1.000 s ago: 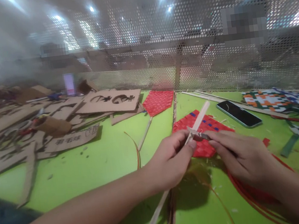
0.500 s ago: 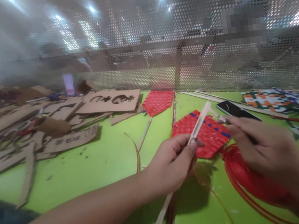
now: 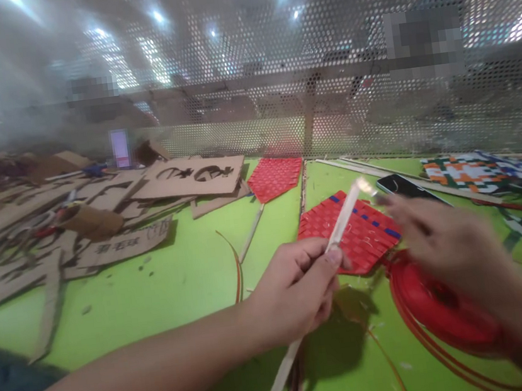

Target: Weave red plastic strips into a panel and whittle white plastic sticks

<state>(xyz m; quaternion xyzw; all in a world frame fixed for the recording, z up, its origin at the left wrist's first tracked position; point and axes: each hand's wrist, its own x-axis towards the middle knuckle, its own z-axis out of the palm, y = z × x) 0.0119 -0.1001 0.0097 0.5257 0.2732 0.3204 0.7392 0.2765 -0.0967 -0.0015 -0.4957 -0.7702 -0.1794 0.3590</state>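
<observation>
My left hand [image 3: 301,289] grips a pale flat strip [image 3: 343,216], which looks like bamboo or wood. One end slants up and away past the fingertips. Its long tail runs down below my wrist to the lower frame edge. Closed and smeared by motion, my right hand [image 3: 442,240] holds a small object [image 3: 370,188] with a bright, shiny tip, close to the strip's upper end. Its kind is too blurred to make out. Behind the strip lies a red woven piece [image 3: 367,252] with a row of blue squares.
Cut cardboard [image 3: 182,176] and a cardboard tube [image 3: 93,221] crowd the left. A smaller red woven piece [image 3: 275,178] on a stick lies near the perforated screen [image 3: 233,123]. To the right are a phone [image 3: 407,187], a red strap coil [image 3: 436,307] and woven mats [image 3: 467,173].
My right hand and its shiny-tipped object have moved up and slightly left, to the strip's upper end. More of the red coil shows beneath. My left hand keeps its grip almost unmoved.
</observation>
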